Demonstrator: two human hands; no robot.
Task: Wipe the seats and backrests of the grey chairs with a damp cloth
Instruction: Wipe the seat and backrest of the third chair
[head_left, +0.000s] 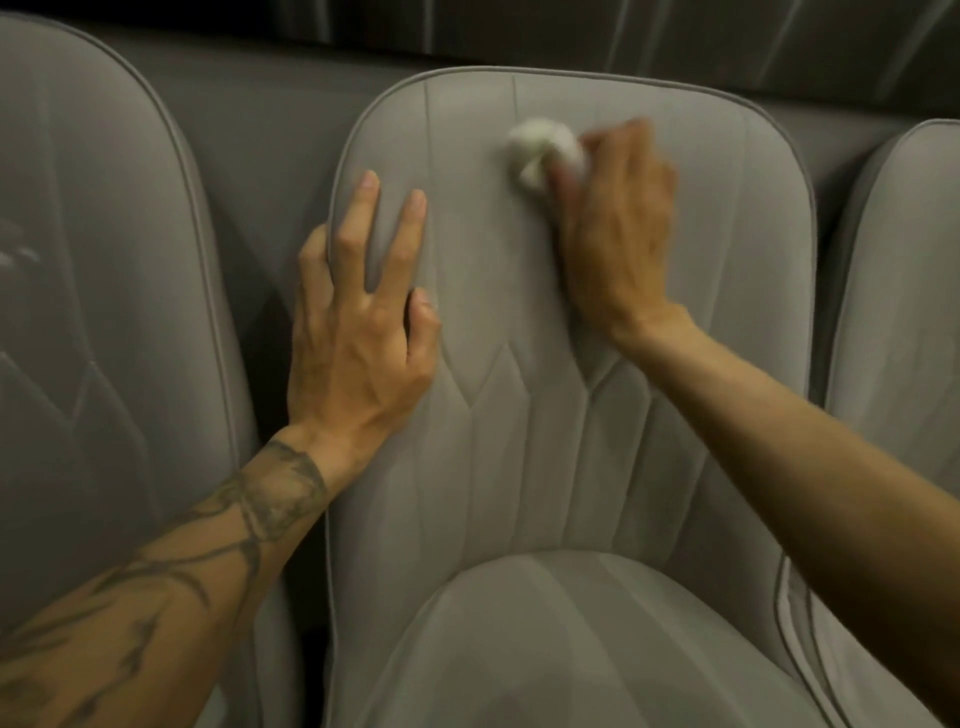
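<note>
Grey fabric w/ stitched panels fills the view: the middle chair's backrest (545, 353) sits centre, its seat (571, 649) below at the bottom edge. White cloth (540, 150) is bunched into a wad near the top of that backrest, a bit right of centre, pressed to the fabric. R hand (618, 244) grips it, fingers curled over the wad from the right; the hand is motion-blurred, so exact finger placement can't be told. L hand (358, 332) lies flat on the backrest's left side, fingers spread & fairly straight, holding nothing; its outer fingers sit right at the edge. Tattooed L forearm (182, 561) comes up from bottom left; R forearm (805, 457) comes in from the right, crossing the backrest's right rim.

Piping (519, 69) runs round the rounded top corners. Cloth is just under the top rim, w/ bare fabric between it & the L fingertips, and more between both hands down to the seat. Left chair (104, 260) & right chair (893, 312) stand close either side, w/ narrow dark gaps between. Dark strip (571, 26) runs above the chair tops.
</note>
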